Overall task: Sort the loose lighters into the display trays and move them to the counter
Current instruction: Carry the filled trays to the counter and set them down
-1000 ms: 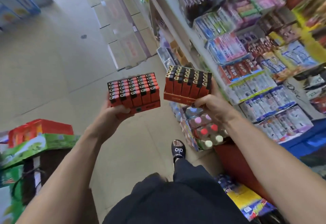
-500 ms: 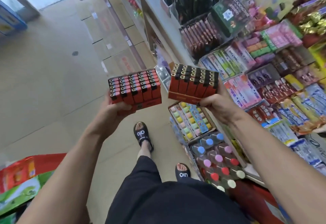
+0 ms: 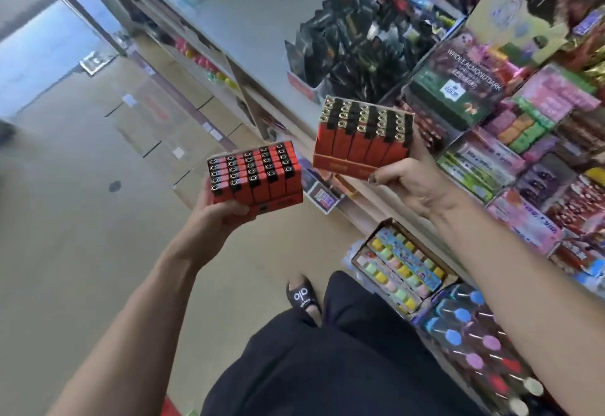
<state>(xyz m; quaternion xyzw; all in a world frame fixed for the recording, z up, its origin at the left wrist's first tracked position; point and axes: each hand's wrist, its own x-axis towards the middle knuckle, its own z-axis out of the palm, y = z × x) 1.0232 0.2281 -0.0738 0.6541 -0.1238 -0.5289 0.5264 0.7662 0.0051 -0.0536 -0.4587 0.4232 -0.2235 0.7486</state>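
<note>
Two red display trays packed with rows of red lighters with black tops are held up in front of me. My left hand [image 3: 222, 216] grips the left tray [image 3: 255, 176] from underneath, its thumb over the front edge. My right hand [image 3: 409, 183] grips the right tray [image 3: 361, 139] at its lower right corner, thumb on the tray's front wall. The right tray is higher and nearer the white counter top [image 3: 262, 19], which stretches away at the upper middle. The trays are a small gap apart.
A shelf unit crowded with snack boxes [image 3: 510, 140] fills the right side. Boxes of coloured goods [image 3: 399, 268] and bottles [image 3: 474, 343] stand on the floor at lower right. Flattened cartons [image 3: 154, 121] lie on the tiled floor ahead. My sandalled foot [image 3: 302, 298] is below.
I have stepped forward along the shelves and both trays have risen. The right tray moved up and right toward the counter; the counter top now shows more fully.
</note>
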